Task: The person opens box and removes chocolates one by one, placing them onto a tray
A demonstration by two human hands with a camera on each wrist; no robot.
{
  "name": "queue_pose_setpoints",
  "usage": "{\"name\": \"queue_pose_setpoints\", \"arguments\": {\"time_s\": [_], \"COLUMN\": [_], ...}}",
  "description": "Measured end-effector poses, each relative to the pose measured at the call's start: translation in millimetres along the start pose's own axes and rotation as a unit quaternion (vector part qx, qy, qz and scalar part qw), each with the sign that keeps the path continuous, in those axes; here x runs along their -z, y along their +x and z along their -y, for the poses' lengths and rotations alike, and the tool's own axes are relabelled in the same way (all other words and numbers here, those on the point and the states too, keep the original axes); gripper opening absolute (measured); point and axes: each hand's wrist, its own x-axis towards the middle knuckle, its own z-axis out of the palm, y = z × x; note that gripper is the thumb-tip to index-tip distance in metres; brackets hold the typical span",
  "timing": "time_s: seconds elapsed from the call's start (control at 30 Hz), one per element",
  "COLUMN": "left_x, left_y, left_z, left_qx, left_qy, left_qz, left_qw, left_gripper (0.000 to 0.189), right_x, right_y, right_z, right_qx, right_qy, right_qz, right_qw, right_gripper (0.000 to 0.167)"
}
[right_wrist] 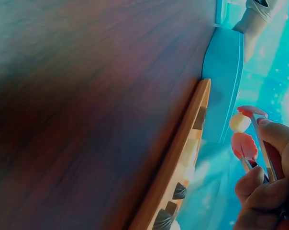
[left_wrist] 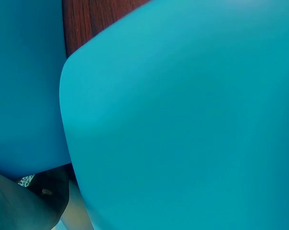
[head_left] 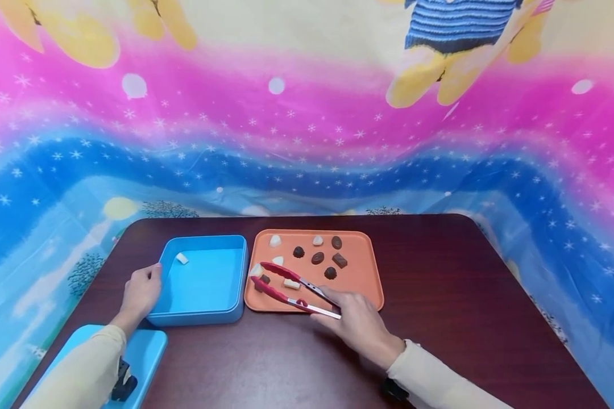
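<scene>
My right hand (head_left: 355, 324) grips a pair of red-tipped metal tongs (head_left: 275, 293) over the left part of an orange tray (head_left: 360, 287). Between the tong tips sits a pale, rounded chocolate (right_wrist: 239, 122), above the tray's left edge. Several dark and white chocolates, among them a dark oval one (head_left: 336, 242) and a white bar (head_left: 291, 284), lie on the tray. My left hand (head_left: 142, 292) holds the left wall of an open blue box (head_left: 199, 319), fingers at its rim. Inside the box, near the back left, lies one small white piece (head_left: 182, 258).
A light blue lid (head_left: 150, 347) lies at the table's front left, under my left forearm. Box and tray stand side by side on the dark wooden table (head_left: 430, 272). A patterned cloth (head_left: 307, 136) hangs behind and around the table.
</scene>
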Motion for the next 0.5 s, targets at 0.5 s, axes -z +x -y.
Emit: {"name": "queue_pose_setpoints", "arguments": {"time_s": [0.5], "left_x": [2.0], "left_y": [2.3], "left_z": [1.4], "left_qx": [-0.003], "left_qy": [-0.005], "left_qz": [0.007], "left_qw": [1.0], "left_gripper": [0.073], "right_x": [16], "right_y": [-22.5], "right_z": [-29], "right_qx": [-0.062], "right_qy": [-0.012], "right_qz": [0.014], "right_qw": [0.9979], "right_gripper": [0.056]}}
